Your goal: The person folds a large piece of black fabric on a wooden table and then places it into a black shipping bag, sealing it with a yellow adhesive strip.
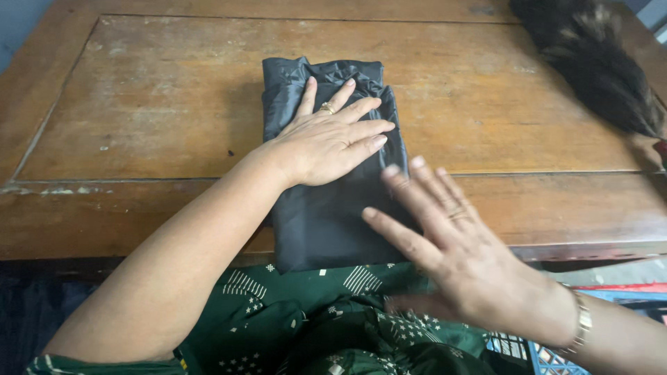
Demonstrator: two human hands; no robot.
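Dark grey cloth (326, 187), already folded into a neat long stack, lies on the wooden table (160, 125) with its near end hanging over the edge, the left hand (326, 142) pressing flat on it and the right hand (451, 250) open just beside it, holding nothing.

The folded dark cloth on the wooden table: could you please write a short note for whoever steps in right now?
Left hand: flat, fingers spread, pressing on the upper half of the folded dark cloth.
Right hand: open and blurred, fingertips at the cloth's right edge, gripping nothing.
Cloth: a narrow folded stack on the wooden table, its near end overhanging the table edge toward the lap.
Done: cloth is folded into a long rectangle.
Left: top end looks bunched and uneven; probably needs smoothing.
Dark feathery duster lies at the far right corner, untouched.
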